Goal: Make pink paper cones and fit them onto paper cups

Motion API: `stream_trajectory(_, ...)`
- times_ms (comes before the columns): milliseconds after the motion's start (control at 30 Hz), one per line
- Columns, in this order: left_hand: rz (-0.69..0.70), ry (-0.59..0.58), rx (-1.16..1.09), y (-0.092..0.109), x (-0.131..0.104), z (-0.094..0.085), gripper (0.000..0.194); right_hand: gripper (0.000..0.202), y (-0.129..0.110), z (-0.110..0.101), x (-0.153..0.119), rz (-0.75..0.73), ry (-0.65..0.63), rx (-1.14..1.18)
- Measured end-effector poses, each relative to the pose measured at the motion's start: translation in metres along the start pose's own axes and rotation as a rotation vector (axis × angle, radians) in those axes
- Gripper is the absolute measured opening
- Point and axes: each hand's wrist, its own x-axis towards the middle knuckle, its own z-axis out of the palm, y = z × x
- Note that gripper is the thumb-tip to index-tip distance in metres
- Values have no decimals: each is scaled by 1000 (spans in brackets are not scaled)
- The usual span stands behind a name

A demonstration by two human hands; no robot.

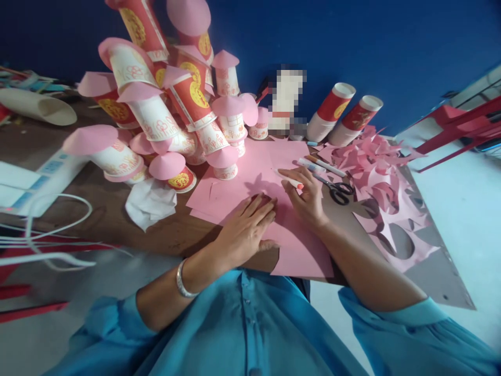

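Wall [371,47], deep blue and plain, spans the background. In front of it stands a table [191,227] with a brown top, seen from above by the person seated or standing at its near edge, who wears a teal shirt [219,331]. On the table's left side rises a tall cluster of paper cups [152,120], white or red with gold emblems, many topped with pink paper cones. Pink paper sheets [252,156] overlap across the middle, partly beneath both hands. At right lies a loose heap of pink offcuts [383,183], some with round holes. Behind the offcuts, toward the wall, two stacks of cups [332,109] lean side by side.

The left hand [248,227] lies palm down on the pink paper, fingers stretched out and close together, thumb spread away. The right hand [307,201] is just to its right, over the same paper; whether it touches the sheet is hard to tell. A crumpled white tissue [151,203] sits left of the paper. Black-handled scissors [340,193] lie between the right hand and the offcuts. Smallest is a white pen [291,181] with an orange-red end, clamped between the right hand's bent fingers and thumb, above the paper.
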Motion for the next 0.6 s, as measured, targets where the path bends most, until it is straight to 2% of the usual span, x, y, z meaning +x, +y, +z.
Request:
stream_trajectory(200,-44,24,12,4,3,7,60,27,4,-1,-2,34,-29,57)
stream_trajectory(367,-81,66,38,7,3,10,62,24,-6,-1,-1,172,-40,217)
stream_trajectory(467,-78,65,46,8,1,13,66,22,-15,-1,11,247,-59,323)
stream_trajectory(600,-94,62,68,9,0,16,62,29,-23,5,40,284,-200,379)
